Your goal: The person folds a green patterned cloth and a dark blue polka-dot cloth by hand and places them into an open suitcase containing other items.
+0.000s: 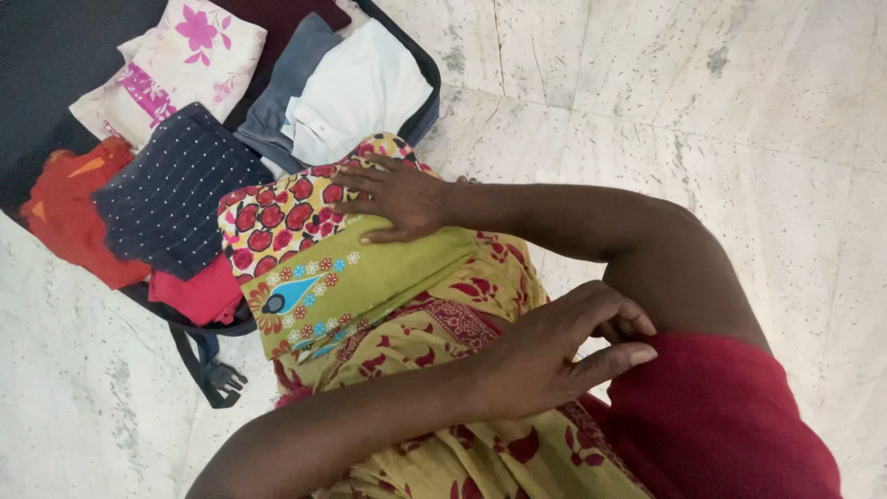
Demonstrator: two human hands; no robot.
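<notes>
Olive-green printed cloth [370, 286] drapes the lap; the left hand [545, 356] pinches fingers together at the red garment [721, 425]. Farther out, the right hand [397, 199] lies spread flat on the folded floral piece [277, 217] beside the open suitcase [427, 111].

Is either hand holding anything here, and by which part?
Nothing is gripped. Right hand lies flat on the folded floral cloth; left hand pinches at nothing visible.

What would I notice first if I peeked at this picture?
Probably the bright yellow-green folded cloth with red flowers in the middle, with the right hand pressing flat on it. Nearer the camera, the left hand pinches its fingers by a red sleeve. At top left, an open bag on the marble floor holds folded clothes.
</notes>
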